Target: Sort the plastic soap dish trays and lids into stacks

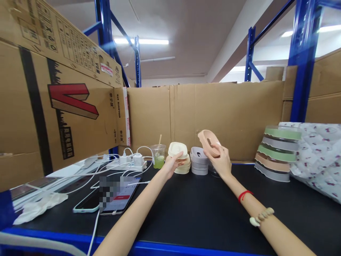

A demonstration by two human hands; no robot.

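Note:
My left hand (174,164) is closed on the near edge of a cream lid-like piece (178,148), at the top of a cream stack (183,168). Raised and tilted in my right hand (221,160) is a pink oval piece (209,139) with an opening in it; the fingers wrap round its lower right side. Between the two hands stands a stack of grey-lilac pieces (199,166) on the black surface. A dark or clear item behind my right wrist is mostly hidden.
A cup with green drink (159,160) and a power strip (137,164) with cables stand left of the stacks. Two phones (124,193) lie nearer. At right are stacked green, grey and pink pieces (277,154) beside a patterned bag (319,156). Cardboard (226,117) walls the back.

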